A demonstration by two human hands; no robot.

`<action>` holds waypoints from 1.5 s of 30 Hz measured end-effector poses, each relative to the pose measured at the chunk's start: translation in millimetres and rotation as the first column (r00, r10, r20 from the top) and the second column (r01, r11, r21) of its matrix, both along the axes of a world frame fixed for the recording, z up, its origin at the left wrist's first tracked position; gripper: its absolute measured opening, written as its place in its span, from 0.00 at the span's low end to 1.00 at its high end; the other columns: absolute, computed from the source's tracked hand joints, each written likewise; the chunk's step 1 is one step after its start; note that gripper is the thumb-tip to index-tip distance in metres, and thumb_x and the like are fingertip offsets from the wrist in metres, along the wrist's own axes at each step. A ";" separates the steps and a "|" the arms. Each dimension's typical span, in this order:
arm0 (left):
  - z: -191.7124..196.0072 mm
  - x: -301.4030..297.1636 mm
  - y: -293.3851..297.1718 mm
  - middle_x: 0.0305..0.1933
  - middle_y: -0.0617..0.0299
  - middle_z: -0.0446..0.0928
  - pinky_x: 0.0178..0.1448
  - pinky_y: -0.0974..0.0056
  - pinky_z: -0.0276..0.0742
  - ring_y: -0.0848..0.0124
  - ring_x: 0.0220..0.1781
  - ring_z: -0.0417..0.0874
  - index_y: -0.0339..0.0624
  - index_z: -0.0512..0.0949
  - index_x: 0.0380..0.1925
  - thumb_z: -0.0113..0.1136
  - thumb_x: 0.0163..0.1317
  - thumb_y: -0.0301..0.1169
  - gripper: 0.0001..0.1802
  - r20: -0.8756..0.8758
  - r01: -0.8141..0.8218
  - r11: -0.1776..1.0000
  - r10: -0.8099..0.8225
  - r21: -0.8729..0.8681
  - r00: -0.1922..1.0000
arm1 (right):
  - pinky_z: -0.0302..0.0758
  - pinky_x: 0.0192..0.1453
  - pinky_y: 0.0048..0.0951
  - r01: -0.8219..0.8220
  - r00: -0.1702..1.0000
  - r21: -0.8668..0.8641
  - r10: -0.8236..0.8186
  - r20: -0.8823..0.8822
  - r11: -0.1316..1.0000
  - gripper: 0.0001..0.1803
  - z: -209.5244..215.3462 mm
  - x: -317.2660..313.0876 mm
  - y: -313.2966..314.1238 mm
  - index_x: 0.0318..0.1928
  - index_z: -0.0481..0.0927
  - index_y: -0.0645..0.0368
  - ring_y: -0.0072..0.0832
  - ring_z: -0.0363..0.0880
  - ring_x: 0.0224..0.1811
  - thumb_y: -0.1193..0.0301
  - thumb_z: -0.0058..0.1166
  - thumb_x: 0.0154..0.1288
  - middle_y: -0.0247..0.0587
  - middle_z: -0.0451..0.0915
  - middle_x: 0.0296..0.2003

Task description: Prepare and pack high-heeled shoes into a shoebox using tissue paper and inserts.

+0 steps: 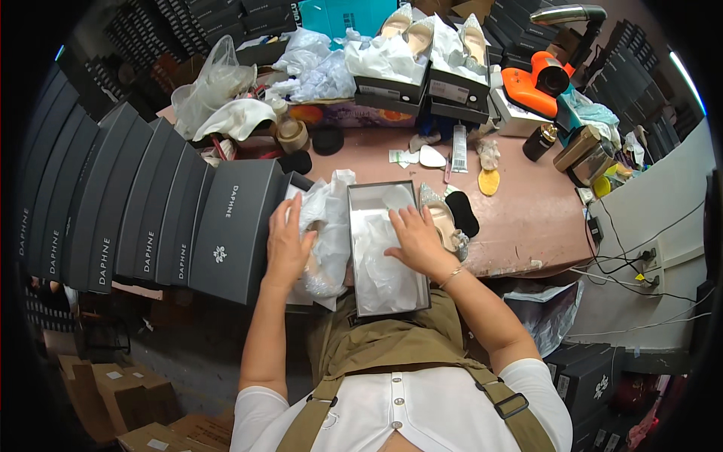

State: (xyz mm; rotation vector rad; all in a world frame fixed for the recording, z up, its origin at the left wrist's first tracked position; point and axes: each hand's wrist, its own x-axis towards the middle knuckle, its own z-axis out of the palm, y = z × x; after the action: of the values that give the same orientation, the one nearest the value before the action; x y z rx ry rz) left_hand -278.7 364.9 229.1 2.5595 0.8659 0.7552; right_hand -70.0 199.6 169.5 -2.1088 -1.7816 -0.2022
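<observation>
My left hand [286, 245] rests at the tissue-wrapped shoes in a shoe box at my left, its thumb apart from the fingers. White tissue paper [337, 218] spreads out of that box around a glittery shoe [325, 284], partly covered. Beside it, at the table's front edge, an open grey shoe box [392, 312] holds crumpled white tissue [380, 264]. My right hand [416, 242] reaches over this box with spread fingers, touching or just above the paper; which, I cannot tell. Pale shoes with glittery trim [440, 216] lie just right of the box, partly behind that hand.
Closed dark shoe boxes [120, 196] stand in a row at the left. Two open boxes with shoes [392, 71] sit at the back. An orange device [531, 87], a black bottle [539, 142], a white tube [459, 149], a yellow sponge [489, 181] and a black pad [462, 215] are on the table.
</observation>
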 end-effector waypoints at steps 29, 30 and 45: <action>-2.3 -21.0 -46.3 0.66 0.50 0.64 0.66 0.65 0.63 0.66 0.65 0.67 0.38 0.51 0.70 0.60 0.63 0.36 0.41 0.500 0.506 0.112 -0.080 -0.855 0.862 | 0.74 0.42 0.20 -0.187 -0.038 -0.021 -0.029 -0.999 0.982 0.16 66.1 -7.7 -50.0 0.49 0.77 0.67 0.15 0.76 0.37 0.69 0.55 0.66 0.32 0.81 0.36; -4.9 -25.8 -54.0 0.68 0.48 0.61 0.68 0.63 0.61 0.63 0.68 0.65 0.39 0.47 0.72 0.62 0.61 0.38 0.46 0.574 0.573 0.043 0.027 -0.818 0.818 | 0.75 0.43 0.19 -0.016 -0.265 0.010 0.005 -0.964 1.000 0.15 62.5 -7.2 -52.3 0.51 0.76 0.66 0.14 0.77 0.39 0.71 0.54 0.67 0.31 0.81 0.37; -45.6 -77.8 -24.1 0.40 0.60 0.79 0.47 0.70 0.77 0.74 0.41 0.80 0.32 0.77 0.41 0.57 0.55 0.16 0.12 0.373 0.324 0.229 0.225 -0.918 0.900 | 0.72 0.38 0.22 0.172 0.341 -0.068 -0.124 -0.932 0.983 0.04 53.3 50.0 -107.5 0.36 0.75 0.61 0.18 0.73 0.32 0.78 0.53 0.59 0.32 0.76 0.29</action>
State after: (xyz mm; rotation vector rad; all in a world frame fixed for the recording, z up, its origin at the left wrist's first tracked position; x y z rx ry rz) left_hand -356.5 340.9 183.5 1.1412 0.7118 0.4449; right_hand -20.0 92.2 222.7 -1.6944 -0.8230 0.8039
